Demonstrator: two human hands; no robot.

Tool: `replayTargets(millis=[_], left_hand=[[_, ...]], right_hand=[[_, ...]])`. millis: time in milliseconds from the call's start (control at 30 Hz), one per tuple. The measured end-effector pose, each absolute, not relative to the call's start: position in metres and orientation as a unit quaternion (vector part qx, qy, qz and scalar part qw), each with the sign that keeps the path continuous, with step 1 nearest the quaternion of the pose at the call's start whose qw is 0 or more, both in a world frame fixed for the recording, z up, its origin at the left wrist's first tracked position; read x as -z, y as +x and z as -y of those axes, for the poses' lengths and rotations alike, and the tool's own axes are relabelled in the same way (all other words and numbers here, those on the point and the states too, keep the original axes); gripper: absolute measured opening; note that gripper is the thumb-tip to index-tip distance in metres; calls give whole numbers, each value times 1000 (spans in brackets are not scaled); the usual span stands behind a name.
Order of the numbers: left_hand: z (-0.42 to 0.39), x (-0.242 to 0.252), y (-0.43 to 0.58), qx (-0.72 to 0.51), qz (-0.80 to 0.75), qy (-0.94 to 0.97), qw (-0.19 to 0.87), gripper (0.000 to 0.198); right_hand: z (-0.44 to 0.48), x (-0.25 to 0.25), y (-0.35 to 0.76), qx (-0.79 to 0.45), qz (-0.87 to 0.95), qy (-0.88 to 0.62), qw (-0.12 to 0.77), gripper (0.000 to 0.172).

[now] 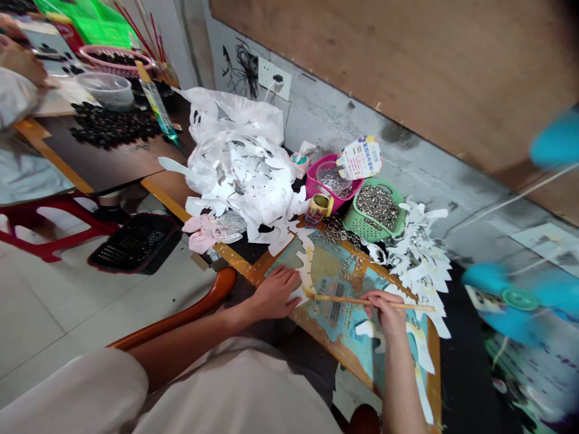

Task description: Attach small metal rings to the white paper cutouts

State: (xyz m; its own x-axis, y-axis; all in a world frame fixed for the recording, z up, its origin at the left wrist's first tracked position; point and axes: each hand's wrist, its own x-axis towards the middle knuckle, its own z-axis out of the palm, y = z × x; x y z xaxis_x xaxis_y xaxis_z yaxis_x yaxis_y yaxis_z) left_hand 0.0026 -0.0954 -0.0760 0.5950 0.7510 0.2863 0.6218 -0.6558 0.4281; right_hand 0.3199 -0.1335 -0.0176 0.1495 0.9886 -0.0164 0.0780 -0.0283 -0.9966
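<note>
My left hand (275, 293) lies flat, fingers stretched out, over the near side of a white cut-out piece (307, 271) with a jagged edge. My right hand (385, 308) is closed around a thin wooden stick (344, 299). The stick's left tip touches the cut-out's lower end, where a yellowish-brown smear shows. Small metal rings (348, 265) lie scattered beyond the cut-out on the blue, stained table covering (332, 325). Another white cut-out (367, 329) rests close to my right hand. A small patterned can (318, 210) stands at the far edge of the work surface.
Behind are a heap of white cut-outs (253, 181), a pink basket (312, 181) and a green basket (380, 226) of metal pieces. More cut-outs (420, 259) pile at right, near a blue fan (520, 298). Another person's hand (22, 63) is at the left table.
</note>
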Motion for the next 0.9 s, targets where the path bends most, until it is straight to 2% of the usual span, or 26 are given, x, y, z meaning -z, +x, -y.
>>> replayTargets(millis=[133,300,433,667,900], left_hand=[[95,77,3,-230,-387,881,144,48],[96,77,3,-234,-388,880,140,49],[96,77,2,-228,-389,881,146,47],[96,78,2,-233,-390,879,142,45],[96,76,3,-228,-390,881,139,45]], right_hand=[[139,18,317,-387,464,-556,571,11],[144,24,302,-420,488,-560,522,12],[143,28,299,-380,482,-566,550,13],[144,21,295,-350,506,-581,533,14],[146,24,305,-379,466,-558,572,11]])
